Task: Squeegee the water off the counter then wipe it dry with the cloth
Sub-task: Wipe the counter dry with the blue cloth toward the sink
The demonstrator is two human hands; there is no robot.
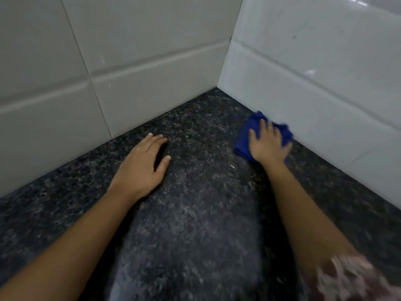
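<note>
A dark speckled stone counter [195,203] runs into a tiled corner. My right hand [268,144] presses flat on a crumpled blue cloth [244,140], which lies on the counter right against the right-hand wall. The hand is blurred by motion. My left hand [145,164] rests palm down on the bare counter to the left, fingers together and holding nothing. No squeegee is in view. I cannot make out water on the surface.
White tiled walls [130,68] meet in a corner [218,88] behind the counter, the right wall [325,94] close beside the cloth. A patterned sleeve [351,279] shows at the lower right.
</note>
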